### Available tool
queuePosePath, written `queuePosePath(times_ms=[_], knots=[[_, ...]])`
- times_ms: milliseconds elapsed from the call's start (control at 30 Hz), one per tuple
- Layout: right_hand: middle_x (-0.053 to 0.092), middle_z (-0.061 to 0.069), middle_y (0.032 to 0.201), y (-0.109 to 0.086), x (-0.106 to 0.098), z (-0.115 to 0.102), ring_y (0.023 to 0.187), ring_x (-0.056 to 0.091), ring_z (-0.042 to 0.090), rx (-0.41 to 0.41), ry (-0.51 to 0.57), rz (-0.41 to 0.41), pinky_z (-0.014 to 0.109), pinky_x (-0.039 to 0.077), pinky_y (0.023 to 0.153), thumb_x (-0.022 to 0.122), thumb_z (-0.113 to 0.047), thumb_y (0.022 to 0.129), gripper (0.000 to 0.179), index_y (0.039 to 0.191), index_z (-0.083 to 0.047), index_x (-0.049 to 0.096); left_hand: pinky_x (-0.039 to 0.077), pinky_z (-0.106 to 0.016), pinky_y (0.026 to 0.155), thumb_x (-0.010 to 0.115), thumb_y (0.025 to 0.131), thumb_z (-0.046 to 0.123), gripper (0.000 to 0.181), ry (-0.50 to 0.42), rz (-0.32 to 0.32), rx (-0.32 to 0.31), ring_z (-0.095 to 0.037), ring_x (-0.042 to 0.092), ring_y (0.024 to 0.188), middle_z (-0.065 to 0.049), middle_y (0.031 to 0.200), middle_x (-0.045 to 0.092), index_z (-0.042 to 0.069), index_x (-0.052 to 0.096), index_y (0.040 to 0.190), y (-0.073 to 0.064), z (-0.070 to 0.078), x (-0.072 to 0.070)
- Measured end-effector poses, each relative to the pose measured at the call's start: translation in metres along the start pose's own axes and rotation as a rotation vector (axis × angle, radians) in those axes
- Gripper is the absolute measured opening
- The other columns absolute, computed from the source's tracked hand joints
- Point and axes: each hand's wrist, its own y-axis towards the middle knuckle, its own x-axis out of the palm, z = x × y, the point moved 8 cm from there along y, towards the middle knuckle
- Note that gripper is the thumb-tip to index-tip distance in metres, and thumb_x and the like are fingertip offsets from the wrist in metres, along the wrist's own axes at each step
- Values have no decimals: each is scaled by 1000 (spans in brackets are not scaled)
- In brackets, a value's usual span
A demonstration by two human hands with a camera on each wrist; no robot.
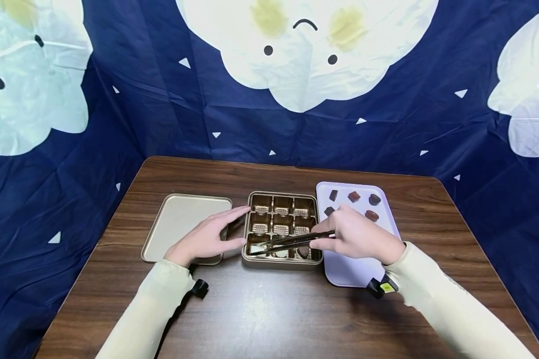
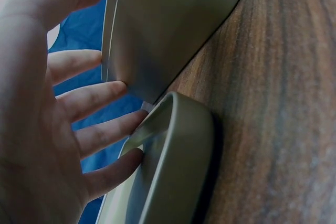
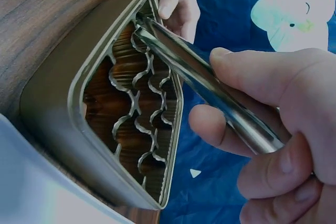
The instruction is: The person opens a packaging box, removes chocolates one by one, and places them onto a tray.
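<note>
A gold-brown tin (image 1: 282, 266) with a divided insert stands mid-table. Tongs (image 1: 292, 242) slant across its front row, tips at the front-left compartment, where something pale (image 1: 256, 248) shows; whether the tips pinch it I cannot tell. A pale chocolate (image 1: 280, 253) sits in the front-middle compartment and a dark chocolate (image 1: 303, 252) in the front-right one. My right hand (image 1: 357, 233) grips the tongs between thumb and fingers; the right wrist view shows their metal arms (image 3: 194, 77). My left hand (image 1: 208, 237), fingers spread, touches the tin's left side (image 2: 163, 30).
Left of the tin lies a flat gold lid (image 1: 175, 219), below the left hand. A pale lilac tray (image 1: 348, 269) sits against the tin's right side, bearing several dark chocolates (image 1: 372, 216) toward its far end. Blue cloth (image 1: 251, 134) with cloud prints hangs behind the table.
</note>
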Motion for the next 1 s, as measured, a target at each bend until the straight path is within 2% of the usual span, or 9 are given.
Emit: queuePosePath(times_ms=[133,300,433,667,1000], knots=[[68,-13,66,-6,0,1,48,31,-13,-58,26,49,12,31,42,79,-16,94,8,97,-10,84,32,-53,125,71,96,54,84,-1,1,-2,-28,38,154,-6,168,40,23,36,166,0,1,0],[67,-14,66,-17,2,6,50,28,-14,-88,68,114,8,24,41,79,-13,95,6,97,-15,84,32,-53,125,70,96,56,84,1,0,-5,-28,37,154,-5,168,40,24,35,166,-1,-1,0],[70,-12,70,-24,4,12,51,26,-15,-70,89,141,8,22,41,79,-12,95,9,100,-14,85,32,-53,125,70,96,55,84,11,3,-4,-28,37,154,-4,168,40,23,35,166,-1,-3,1],[71,-13,73,-29,8,20,50,27,-14,-27,135,135,8,23,41,78,-13,96,9,101,-14,85,33,-51,125,71,96,55,85,12,6,3,-27,38,153,-6,167,40,22,36,166,-1,-3,1],[67,-18,73,-35,-3,19,51,30,-14,-11,107,169,8,24,41,81,-13,93,10,101,-18,85,33,-50,125,71,96,54,84,5,9,12,-26,38,153,-5,167,40,22,36,166,0,-3,2]])
